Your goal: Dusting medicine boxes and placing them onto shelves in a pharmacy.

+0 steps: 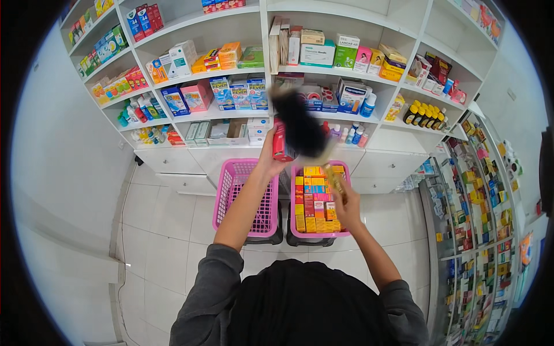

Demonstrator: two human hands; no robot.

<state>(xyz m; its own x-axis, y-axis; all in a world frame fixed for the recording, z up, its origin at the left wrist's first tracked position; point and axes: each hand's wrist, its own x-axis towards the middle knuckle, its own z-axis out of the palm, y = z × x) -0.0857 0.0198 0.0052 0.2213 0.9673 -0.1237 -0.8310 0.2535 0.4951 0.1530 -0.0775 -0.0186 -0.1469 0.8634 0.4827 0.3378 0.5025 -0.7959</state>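
My left hand (272,156) holds a red carton (281,142) upright in front of the shelves. In my right hand (347,202) is the yellowish handle (334,179) of a duster brush. Its dark bristle head (301,123) is blurred and lies just right of the carton; whether the two touch I cannot tell. Under my left forearm stands a pink plastic basket (220,194) with only its bare grid floor showing. Below my right hand is a second pink basket (318,235), packed with small yellow, red and orange medicine boxes (314,199).
White shelving (216,71) with boxed medicines and bottles spans the front, above white drawers (173,163). Both baskets rest on dark stools (311,241) on the tiled floor (160,225). A glass display cabinet (476,207) full of small boxes stands at the right. A cable (123,242) runs along the left wall.
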